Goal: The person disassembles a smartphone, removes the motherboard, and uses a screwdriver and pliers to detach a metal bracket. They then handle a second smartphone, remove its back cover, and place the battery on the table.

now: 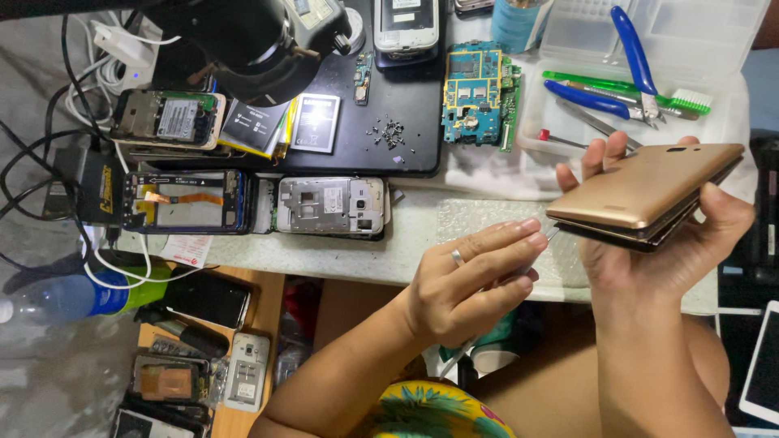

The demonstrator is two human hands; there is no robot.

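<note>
Right hand (pixel 657 243) clamps a gold phone (pixel 649 193), back cover up, just past the table's (pixel 341 247) front edge. Left hand (pixel 471 280), fingers pinched together on a thin tool whose tip meets the phone's left end; tool mostly hidden. Open table left of the phone. Beyond the phone, a clear tray (pixel 552 122) with blue pliers (pixel 629 69). Phone's underside unseen.
</note>
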